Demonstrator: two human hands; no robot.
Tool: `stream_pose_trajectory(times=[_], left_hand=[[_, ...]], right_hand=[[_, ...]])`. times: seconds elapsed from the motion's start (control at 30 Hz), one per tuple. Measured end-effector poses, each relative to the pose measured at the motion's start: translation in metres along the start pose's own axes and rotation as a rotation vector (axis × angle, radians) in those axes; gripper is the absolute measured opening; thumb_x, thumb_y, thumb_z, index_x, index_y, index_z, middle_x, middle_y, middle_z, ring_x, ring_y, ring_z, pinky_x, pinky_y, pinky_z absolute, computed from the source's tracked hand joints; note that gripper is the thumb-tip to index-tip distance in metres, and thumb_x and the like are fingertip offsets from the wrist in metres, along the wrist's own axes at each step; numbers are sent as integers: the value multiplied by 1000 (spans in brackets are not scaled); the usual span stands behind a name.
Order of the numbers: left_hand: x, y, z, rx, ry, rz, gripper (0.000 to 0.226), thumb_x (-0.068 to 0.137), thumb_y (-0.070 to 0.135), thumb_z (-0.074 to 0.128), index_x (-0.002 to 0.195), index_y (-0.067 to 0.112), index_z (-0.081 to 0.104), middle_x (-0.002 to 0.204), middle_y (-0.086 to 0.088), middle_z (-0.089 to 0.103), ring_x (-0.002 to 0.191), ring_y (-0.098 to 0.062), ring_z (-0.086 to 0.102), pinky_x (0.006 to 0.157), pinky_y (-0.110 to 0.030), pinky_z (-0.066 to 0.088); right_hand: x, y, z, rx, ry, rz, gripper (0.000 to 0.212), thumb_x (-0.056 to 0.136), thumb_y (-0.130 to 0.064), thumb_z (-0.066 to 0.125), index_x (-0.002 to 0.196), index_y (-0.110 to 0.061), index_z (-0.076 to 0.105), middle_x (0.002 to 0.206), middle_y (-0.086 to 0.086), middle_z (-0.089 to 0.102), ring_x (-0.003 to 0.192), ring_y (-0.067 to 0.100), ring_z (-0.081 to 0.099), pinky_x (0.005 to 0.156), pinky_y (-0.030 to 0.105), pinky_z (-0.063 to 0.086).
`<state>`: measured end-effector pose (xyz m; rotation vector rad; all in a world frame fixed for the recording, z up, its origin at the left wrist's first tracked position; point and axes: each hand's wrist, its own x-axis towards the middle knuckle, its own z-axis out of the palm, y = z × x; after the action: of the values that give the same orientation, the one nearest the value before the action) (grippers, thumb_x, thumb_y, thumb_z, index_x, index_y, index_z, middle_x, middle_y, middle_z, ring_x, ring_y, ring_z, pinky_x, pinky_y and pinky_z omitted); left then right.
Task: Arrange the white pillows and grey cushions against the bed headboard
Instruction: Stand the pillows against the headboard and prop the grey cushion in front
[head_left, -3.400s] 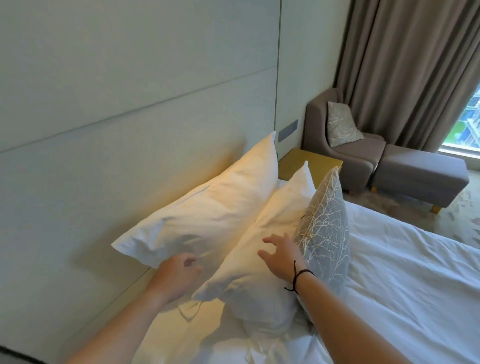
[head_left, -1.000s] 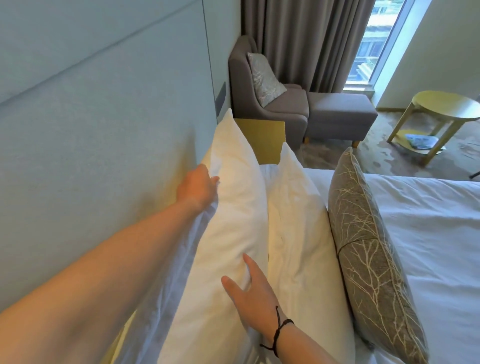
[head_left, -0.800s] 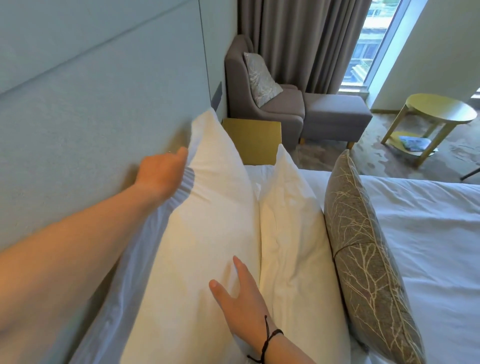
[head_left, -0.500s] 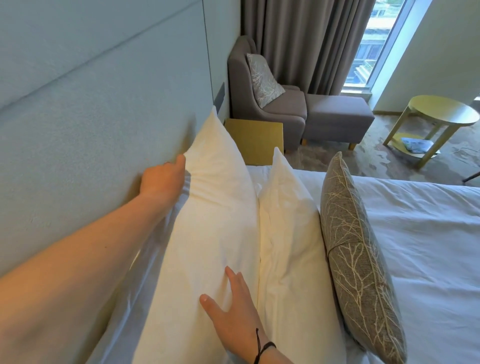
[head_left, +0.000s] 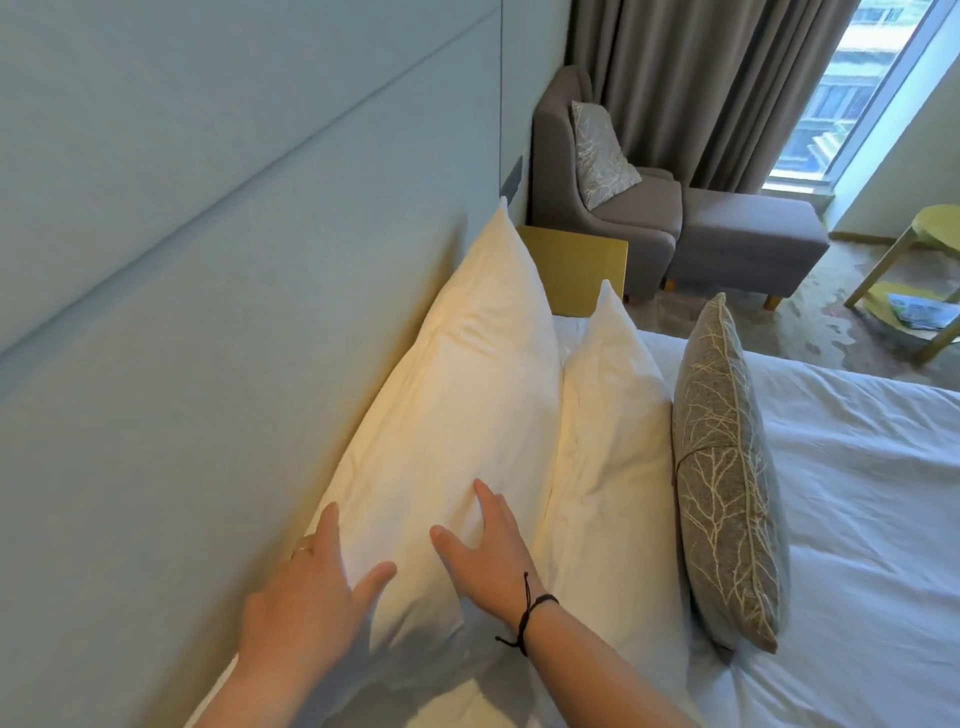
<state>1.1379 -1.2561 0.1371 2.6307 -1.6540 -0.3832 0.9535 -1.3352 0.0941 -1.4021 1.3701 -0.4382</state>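
Your headboard fills the left of the view, and the bed in its white sheet runs off to the right. Against the headboard you've got the big white pillow leaning back, the second white pillow tucked just in front and touching it, then the grey cushion standing on edge beside that. From what shows, this side looks nearly done — only one grey cushion is on the bed, so any others are out of view and I'd judge still to place. Beyond the bed: grey armchair with a patterned cushion on it, footstool, curtains, a yellow table by the bed. Your left hand lies flat on the big pillow's near end, fingers spread, gripping nothing; your right hand presses the same pillow, fingers straight — smoothing, I'd say.
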Motion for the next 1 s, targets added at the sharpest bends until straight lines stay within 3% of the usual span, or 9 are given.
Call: stream_pose_trajectory(times=[0.07, 0.2, 0.3, 0.43, 0.6, 0.8, 1.0], left_hand=[[-26, -21, 3, 67, -12, -58, 93, 69, 91, 37, 141, 33, 24, 122, 6, 64, 107, -19, 65, 76, -35, 51], [-43, -49, -1, 85, 5, -76, 64, 74, 85, 43, 102, 29, 55, 95, 3, 70, 90, -22, 68, 66, -31, 48], [-50, -52, -8, 34, 93, -30, 52, 86, 75, 37, 79, 25, 48, 87, 1, 70, 83, -24, 67, 60, -31, 44], [-59, -47, -20, -104, 198, 56, 51, 94, 65, 36, 64, 23, 36, 71, -2, 64, 70, -29, 61, 54, -34, 37], [-81, -34, -23, -113, 268, 125, 56, 91, 66, 36, 57, 21, 34, 50, 4, 40, 54, -27, 47, 47, -33, 26], [-83, -55, -31, -128, 183, 18, 54, 92, 67, 39, 65, 20, 38, 63, 3, 52, 66, -26, 57, 53, -33, 37], [-87, -52, -33, 22, 199, 15, 52, 91, 68, 36, 68, 22, 38, 65, 5, 53, 64, -22, 57, 51, -30, 36]], right_hand=[[-10, -3, 4, -56, -33, -37, 92, 78, -67, 57, 151, -41, 9, 163, -8, 5, 148, 10, 11, 115, 31, 21], [-27, -5, 15, -145, -90, -80, 92, 77, -61, 60, 152, -39, 10, 163, -6, 5, 148, 11, 9, 114, 32, 22], [-37, -7, 20, -168, -106, -92, 91, 79, -56, 62, 152, -37, 11, 162, -4, 9, 147, 15, 16, 115, 35, 25], [-46, -12, 17, -151, -74, -136, 95, 79, -60, 62, 153, -36, 7, 162, -6, 13, 149, 14, 10, 119, 41, 22], [-50, -17, 14, -108, -54, -156, 89, 79, -74, 51, 151, -43, 9, 162, -5, 12, 149, 14, 12, 119, 40, 22], [-55, 1, 18, -311, -188, -137, 88, 82, -65, 56, 153, -38, 10, 164, -2, 4, 149, 16, 11, 117, 36, 19], [-61, 16, 19, -272, -216, -144, 90, 81, -63, 61, 152, -40, 11, 163, -3, 4, 149, 16, 11, 117, 36, 20]])
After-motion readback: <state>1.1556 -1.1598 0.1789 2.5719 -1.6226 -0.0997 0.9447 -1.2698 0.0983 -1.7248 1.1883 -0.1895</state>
